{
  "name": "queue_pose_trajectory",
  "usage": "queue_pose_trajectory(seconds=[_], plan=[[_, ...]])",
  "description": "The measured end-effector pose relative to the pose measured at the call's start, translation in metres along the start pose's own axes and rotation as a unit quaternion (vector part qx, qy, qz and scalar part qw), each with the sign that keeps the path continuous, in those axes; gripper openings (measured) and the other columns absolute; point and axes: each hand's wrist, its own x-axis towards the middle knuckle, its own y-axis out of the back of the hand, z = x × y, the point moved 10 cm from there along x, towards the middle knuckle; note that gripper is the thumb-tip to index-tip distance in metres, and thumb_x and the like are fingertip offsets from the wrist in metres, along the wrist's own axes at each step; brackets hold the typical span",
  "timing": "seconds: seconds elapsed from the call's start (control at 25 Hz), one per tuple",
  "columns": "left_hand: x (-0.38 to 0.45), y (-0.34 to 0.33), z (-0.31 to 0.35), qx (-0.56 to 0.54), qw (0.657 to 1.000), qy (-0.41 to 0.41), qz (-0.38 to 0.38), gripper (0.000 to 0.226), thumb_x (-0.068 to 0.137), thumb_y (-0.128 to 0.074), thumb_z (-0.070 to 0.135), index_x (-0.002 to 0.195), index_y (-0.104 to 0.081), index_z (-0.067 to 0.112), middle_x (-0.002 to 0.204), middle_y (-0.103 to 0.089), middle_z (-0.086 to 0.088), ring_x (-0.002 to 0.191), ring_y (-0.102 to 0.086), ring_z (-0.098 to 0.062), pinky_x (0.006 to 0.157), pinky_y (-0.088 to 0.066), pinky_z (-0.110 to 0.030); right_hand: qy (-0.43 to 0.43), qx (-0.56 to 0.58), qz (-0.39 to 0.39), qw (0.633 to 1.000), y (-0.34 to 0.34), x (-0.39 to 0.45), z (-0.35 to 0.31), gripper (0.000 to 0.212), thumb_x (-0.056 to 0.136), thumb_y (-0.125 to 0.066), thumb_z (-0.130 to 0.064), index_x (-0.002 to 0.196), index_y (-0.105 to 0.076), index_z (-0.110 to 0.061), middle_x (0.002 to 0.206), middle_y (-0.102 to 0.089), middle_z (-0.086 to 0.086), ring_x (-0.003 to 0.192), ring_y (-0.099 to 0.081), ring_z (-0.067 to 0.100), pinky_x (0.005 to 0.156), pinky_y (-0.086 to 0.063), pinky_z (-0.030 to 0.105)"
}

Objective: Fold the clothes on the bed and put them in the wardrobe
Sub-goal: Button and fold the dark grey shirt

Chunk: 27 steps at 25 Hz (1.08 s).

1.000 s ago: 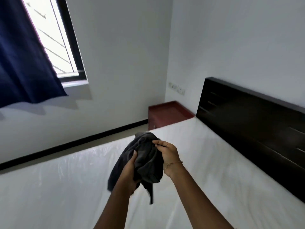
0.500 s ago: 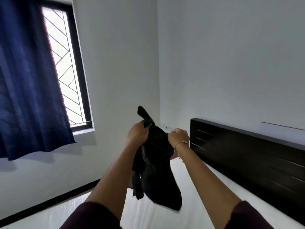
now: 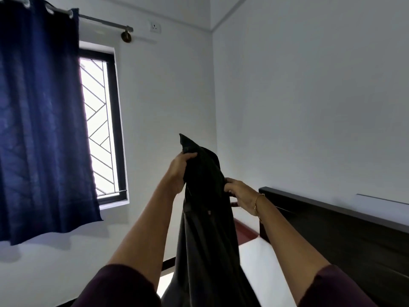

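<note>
Aloft, two hands, left hand (image 3: 177,171) and right hand (image 3: 240,193), grip one dark garment (image 3: 205,229).

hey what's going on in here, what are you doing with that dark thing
A person is holding up a dark, almost black cloth garment in front of them over the white bed. The left hand grips it near the top, and the right hand, with a thin gold bracelet on its wrist, pinches its edge lower down. The garment hangs loose and unfolded. No wardrobe is in view.
</note>
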Motion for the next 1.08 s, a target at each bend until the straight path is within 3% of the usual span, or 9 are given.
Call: queue_pose_trajectory(seconds=[0.08,0.16,0.2,0.28,0.36,0.56,0.72,0.88,1.08], plan=[[0.000,0.006,0.007,-0.042,0.998,0.010,0.039,0.027,0.097,-0.061,0.022,0.114,-0.074,0.006,0.101,-0.077,-0.015,0.091,-0.074,-0.031,0.089,-0.058,-0.041,0.004,-0.010,-0.025,1.000,0.000,0.006,0.003,0.030,0.125,-0.073,-0.023,0.150,-0.083,-0.036,0.128,-0.086,-0.006,0.117,-0.078,0.010,0.108,-0.059,0.045],[0.003,0.010,0.012,-0.065,0.996,0.010,0.053,0.029,0.095,-0.058,0.023,0.112,-0.074,0.006,0.098,-0.077,-0.015,0.088,-0.073,-0.032,0.088,-0.057,-0.042,0.022,0.003,-0.018,1.000,0.008,0.017,0.003,0.039,0.120,-0.089,-0.030,0.157,-0.086,-0.018,0.140,-0.093,0.007,0.113,-0.087,0.012,0.125,-0.069,0.049],[0.004,0.013,0.012,-0.064,0.996,0.015,0.057,0.030,0.094,-0.057,0.023,0.111,-0.074,0.006,0.097,-0.076,-0.014,0.088,-0.072,-0.032,0.088,-0.057,-0.041,0.037,0.010,0.007,0.999,0.017,0.021,0.001,0.036,0.115,-0.096,-0.029,0.146,-0.089,-0.012,0.136,-0.094,0.012,0.105,-0.089,0.014,0.127,-0.071,0.050],[0.009,0.027,0.011,-0.018,0.996,0.026,0.079,0.027,0.092,-0.058,0.021,0.110,-0.073,0.008,0.098,-0.075,-0.014,0.089,-0.070,-0.032,0.087,-0.057,-0.041,0.063,-0.005,0.087,0.994,0.049,0.027,-0.005,0.023,0.105,-0.107,-0.026,0.104,-0.087,-0.017,0.111,-0.088,0.012,0.089,-0.082,0.017,0.104,-0.073,0.043],[0.013,0.049,0.007,0.057,0.990,0.021,0.127,0.020,0.090,-0.060,0.011,0.107,-0.071,0.011,0.100,-0.073,-0.014,0.092,-0.069,-0.033,0.084,-0.058,-0.041,0.084,-0.064,0.154,0.982,0.083,0.032,-0.010,0.050,0.096,-0.115,-0.029,0.078,-0.069,-0.024,0.090,-0.073,0.005,0.085,-0.068,0.020,0.076,-0.055,0.032],[0.022,0.092,-0.018,0.112,0.970,0.037,0.214,0.014,0.083,-0.058,0.000,0.090,-0.066,0.010,0.093,-0.063,-0.014,0.073,-0.058,-0.025,0.064,-0.048,-0.029,0.080,-0.100,0.172,0.977,0.128,0.042,-0.007,0.047,0.093,-0.116,-0.045,0.082,-0.074,-0.023,0.089,-0.075,-0.002,0.085,-0.068,0.016,0.077,-0.057,0.034],[0.032,0.082,-0.037,0.166,0.971,0.098,0.142,0.012,0.086,-0.059,0.024,0.086,-0.059,0.012,0.074,-0.054,-0.004,0.067,-0.053,-0.020,0.066,-0.043,-0.031,0.119,-0.077,0.150,0.978,0.119,0.057,-0.017,0.034,0.097,-0.114,-0.031,0.083,-0.083,-0.023,0.084,-0.079,-0.005,0.084,-0.073,0.013,0.081,-0.062,0.031],[0.043,0.067,-0.028,0.390,0.912,0.037,0.118,0.044,0.089,-0.076,0.044,0.121,-0.061,0.019,0.110,-0.067,-0.006,0.100,-0.063,-0.024,0.086,-0.049,-0.037,0.160,-0.119,0.112,0.974,0.080,0.079,-0.041,0.022,0.097,-0.114,-0.024,0.107,-0.097,-0.014,0.089,-0.086,-0.009,0.080,-0.078,0.002,0.098,-0.067,0.036],[0.018,-0.018,-0.054,0.368,0.921,0.019,-0.128,0.068,0.078,-0.080,0.062,0.133,-0.063,0.026,0.126,-0.071,0.001,0.123,-0.065,-0.018,0.106,-0.052,-0.035,0.181,-0.200,0.066,0.961,0.037,0.085,-0.058,0.032,0.095,-0.113,-0.014,0.122,-0.099,-0.004,0.113,-0.096,0.015,0.085,-0.076,0.002,0.104,-0.069,0.042]])
